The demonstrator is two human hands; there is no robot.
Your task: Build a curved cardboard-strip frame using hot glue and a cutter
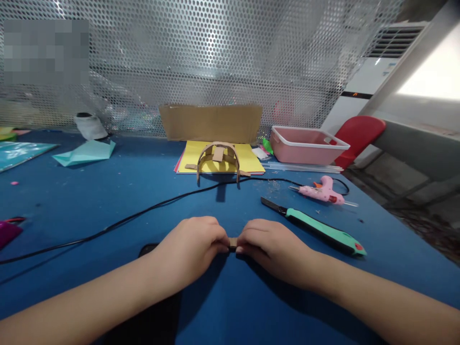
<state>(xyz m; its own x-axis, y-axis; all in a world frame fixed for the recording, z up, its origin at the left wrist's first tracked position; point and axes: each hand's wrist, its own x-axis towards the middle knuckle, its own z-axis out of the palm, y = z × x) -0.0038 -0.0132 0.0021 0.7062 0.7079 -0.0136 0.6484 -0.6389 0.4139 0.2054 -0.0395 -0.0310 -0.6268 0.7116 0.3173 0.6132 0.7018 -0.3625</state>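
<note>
A small strip of brown cardboard [233, 242] is pinched between my two hands, low over the blue table. My left hand [199, 244] has its fingers closed on the strip's left end. The other end is gripped by my right hand [271, 247], with the fingertips covering most of it. Only a short middle piece shows between them. Beyond my hands, a curved cardboard frame [218, 152] stands at the edge of a yellow paper stack [247, 155]. A green utility knife [319, 230] lies to the right of my right hand, its blade pointing left.
A pink glue gun [323, 191] lies at the right, its black cord [154, 206] crossing the table [108, 196]. Behind are a pink basket [305, 148], clear glue sticks [302, 167] and a cardboard sheet [212, 123]. A dark flat object [154, 316] lies under my left forearm.
</note>
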